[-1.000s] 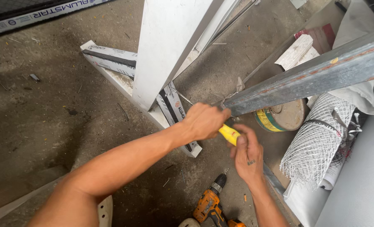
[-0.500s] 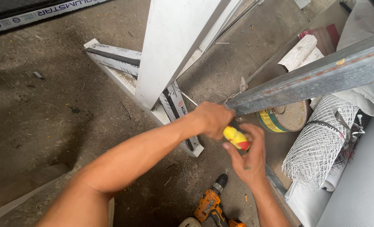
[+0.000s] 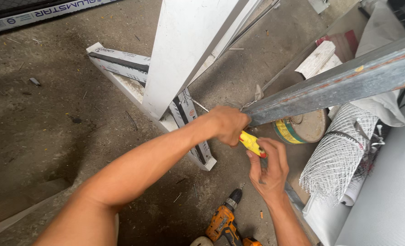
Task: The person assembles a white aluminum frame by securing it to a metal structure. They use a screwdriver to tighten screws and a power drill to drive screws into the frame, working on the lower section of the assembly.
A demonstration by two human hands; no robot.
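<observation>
While the left hand (image 3: 227, 124) is gripping the steel channel (image 3: 334, 82), the right hand (image 3: 268, 168) is pinching a yellow screwdriver (image 3: 251, 143); slipping could gouge fingers.

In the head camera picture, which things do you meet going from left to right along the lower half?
Left hand → yellow tool handle → right hand → round tin → roll of white mesh.

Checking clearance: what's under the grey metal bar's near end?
Under the grey metal bar: a paint can and rolled white mesh. The left hand covers the bar's tip.
</observation>
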